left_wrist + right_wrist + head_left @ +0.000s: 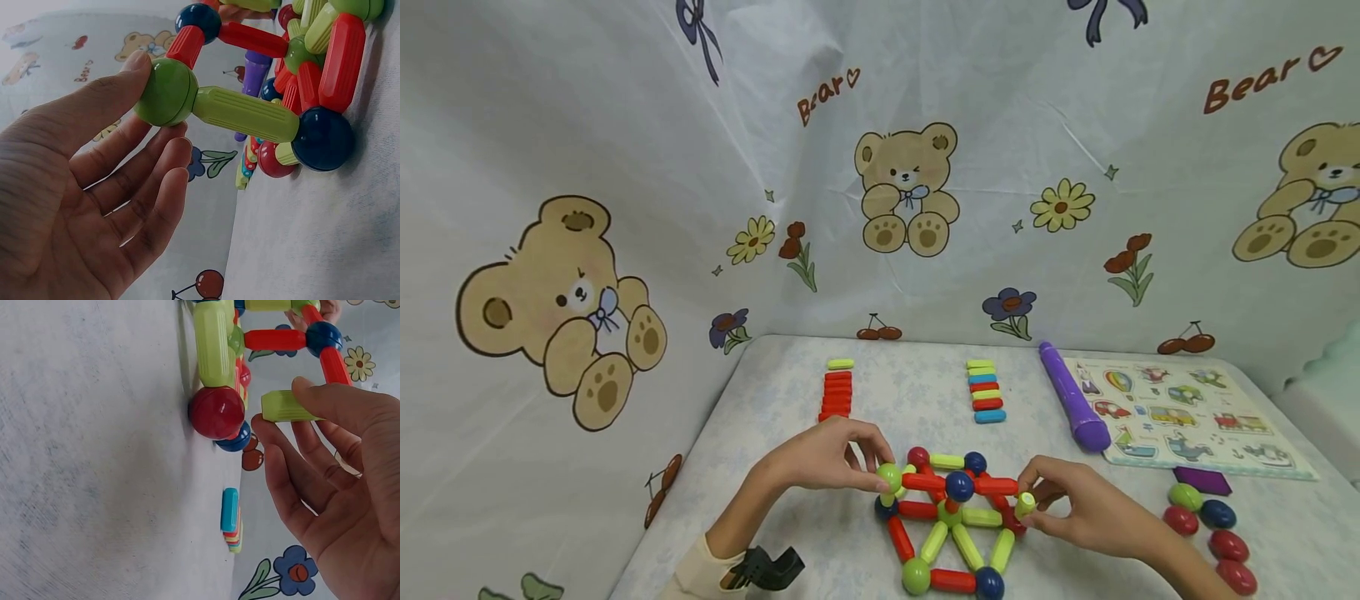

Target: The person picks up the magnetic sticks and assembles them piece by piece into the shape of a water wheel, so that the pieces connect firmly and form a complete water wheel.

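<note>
- The ball-and-rod frame (951,514) sits between both hands, well in from the far edge of the table (910,387).
- The right hand (1078,504), nearly closed, pinches a yellow-green ribbed rod (286,406) between thumb and fingertip.
- That rod's long axis runs roughly upright, its lower end just above the frame's red ball (216,412), apart; the right hand is nearer.
- The left hand (838,454) pinches the frame's raised green ball (165,92), other fingers loosely bent.

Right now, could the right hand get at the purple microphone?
Probably yes: the microphone lies on the table just beyond the right hand, with nothing seen lying between them. But the hand pinches a green stick, so it would likely have to let go first.
</note>
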Tool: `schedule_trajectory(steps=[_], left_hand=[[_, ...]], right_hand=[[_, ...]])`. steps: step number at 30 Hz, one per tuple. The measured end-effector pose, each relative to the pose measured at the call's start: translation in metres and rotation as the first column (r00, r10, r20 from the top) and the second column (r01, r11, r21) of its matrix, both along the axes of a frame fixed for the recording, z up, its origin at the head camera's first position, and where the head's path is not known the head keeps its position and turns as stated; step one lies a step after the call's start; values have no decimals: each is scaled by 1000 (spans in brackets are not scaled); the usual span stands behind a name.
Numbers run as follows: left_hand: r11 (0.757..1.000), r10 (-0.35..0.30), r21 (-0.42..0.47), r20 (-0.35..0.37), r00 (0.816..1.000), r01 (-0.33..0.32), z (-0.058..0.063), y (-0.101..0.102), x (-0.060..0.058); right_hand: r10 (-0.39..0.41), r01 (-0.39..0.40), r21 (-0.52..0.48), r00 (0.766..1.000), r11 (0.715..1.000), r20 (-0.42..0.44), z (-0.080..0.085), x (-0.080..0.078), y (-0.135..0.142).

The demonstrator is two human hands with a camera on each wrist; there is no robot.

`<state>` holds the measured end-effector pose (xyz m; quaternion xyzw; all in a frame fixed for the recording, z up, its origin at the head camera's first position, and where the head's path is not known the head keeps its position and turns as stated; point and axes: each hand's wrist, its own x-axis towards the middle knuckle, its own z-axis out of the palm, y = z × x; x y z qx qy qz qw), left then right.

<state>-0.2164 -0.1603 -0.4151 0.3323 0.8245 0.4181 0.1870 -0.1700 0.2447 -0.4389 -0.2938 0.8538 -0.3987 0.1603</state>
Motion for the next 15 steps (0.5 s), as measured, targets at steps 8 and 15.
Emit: schedule_trajectory(steps=[8, 15], left_hand=[[1000, -3, 0, -4, 1000, 3, 0, 0, 0], [1000, -4, -1, -8, 1000, 4, -1, 0, 0]], right_hand=[[-23, 25, 41, 999, 999, -43, -6, 2, -2], [-41, 45, 61, 998, 997, -57, -9, 1, -2]])
